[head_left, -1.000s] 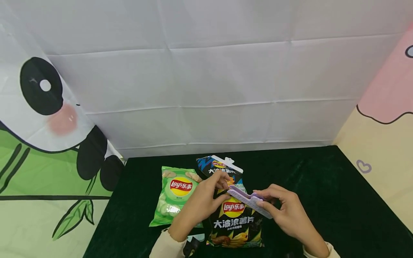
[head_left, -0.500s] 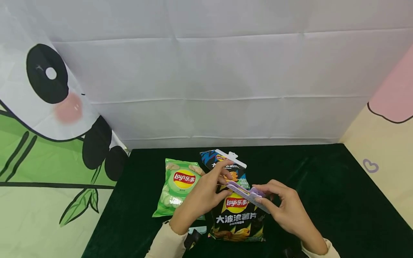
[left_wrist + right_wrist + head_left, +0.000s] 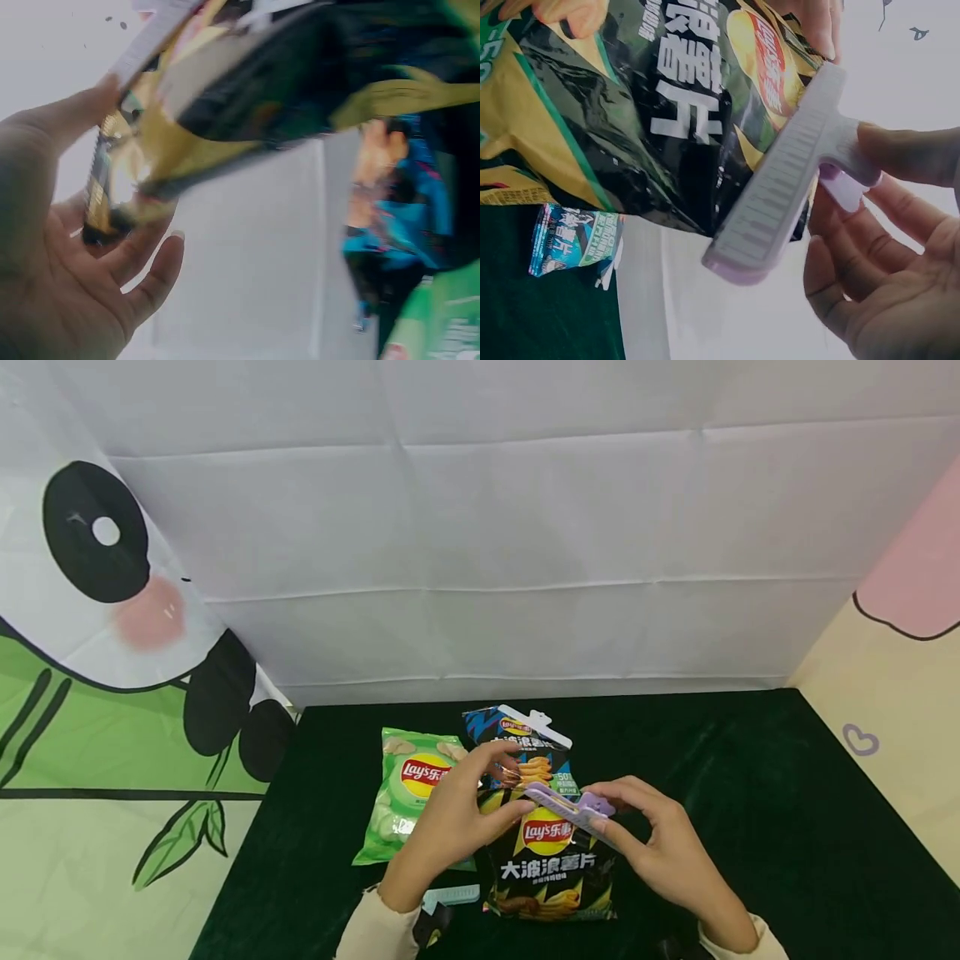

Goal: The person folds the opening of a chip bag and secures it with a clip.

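Note:
A black bag of Lay's chips (image 3: pixel 551 881) is raised in front of me with its front panel toward me. Along its top edge sits a lilac bag clip (image 3: pixel 780 180). My right hand (image 3: pixel 656 839) pinches the clip's handle tabs between thumb and fingers. The left hand (image 3: pixel 453 810) is at the bag's other top corner. Its thumb touches the edge near the clip's end, while its fingers stand apart behind the corner, loosely bent. Motion blurs the bag in the left wrist view.
A green Lay's bag (image 3: pixel 405 810) lies left of the hands. Behind the black bag is a blue-and-black Lay's bag (image 3: pixel 510 739) with a white clip (image 3: pixel 536 727) across its top. A pale mint clip (image 3: pixel 459 894) lies by the left wrist on a dark packet (image 3: pixel 432 927). Dark green cloth (image 3: pixel 750 810) covers the table.
The left hand has loosened from the bag's top corner and shifted slightly left, its fingers spreading from the thumb. The right hand keeps its pinch on the clip.

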The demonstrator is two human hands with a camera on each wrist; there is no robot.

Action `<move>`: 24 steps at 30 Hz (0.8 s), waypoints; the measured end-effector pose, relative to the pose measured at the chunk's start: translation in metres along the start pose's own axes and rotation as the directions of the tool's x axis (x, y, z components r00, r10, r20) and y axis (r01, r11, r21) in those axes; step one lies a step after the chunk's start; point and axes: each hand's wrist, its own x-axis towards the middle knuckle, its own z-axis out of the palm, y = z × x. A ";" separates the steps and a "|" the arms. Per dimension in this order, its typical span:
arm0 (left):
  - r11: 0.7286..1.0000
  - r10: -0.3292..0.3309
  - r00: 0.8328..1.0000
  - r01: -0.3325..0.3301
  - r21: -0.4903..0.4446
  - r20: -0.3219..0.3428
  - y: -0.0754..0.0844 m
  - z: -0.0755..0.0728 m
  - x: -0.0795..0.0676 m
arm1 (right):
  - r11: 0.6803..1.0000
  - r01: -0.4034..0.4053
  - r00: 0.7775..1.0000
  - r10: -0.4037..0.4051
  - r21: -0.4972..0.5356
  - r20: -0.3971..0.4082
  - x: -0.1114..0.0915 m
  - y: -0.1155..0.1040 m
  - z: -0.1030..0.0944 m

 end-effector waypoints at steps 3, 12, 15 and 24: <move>0.988 -0.111 0.994 0.111 -0.107 0.008 -0.015 0.005 -0.010 | 0.999 -0.049 0.999 0.049 0.023 0.015 -0.001 0.002 0.003; 0.911 -0.191 0.904 0.309 -0.273 0.383 -0.058 0.040 -0.042 | 0.990 -0.104 0.995 0.102 0.092 0.017 0.001 0.008 0.010; 0.893 -0.176 0.878 0.332 -0.304 0.445 -0.062 0.049 -0.049 | 0.987 -0.092 0.996 0.091 0.134 0.018 0.001 0.011 0.012; 0.895 -0.164 0.879 0.323 -0.306 0.448 -0.068 0.056 -0.052 | 0.876 -0.377 0.924 0.376 0.301 0.065 -0.013 0.028 0.027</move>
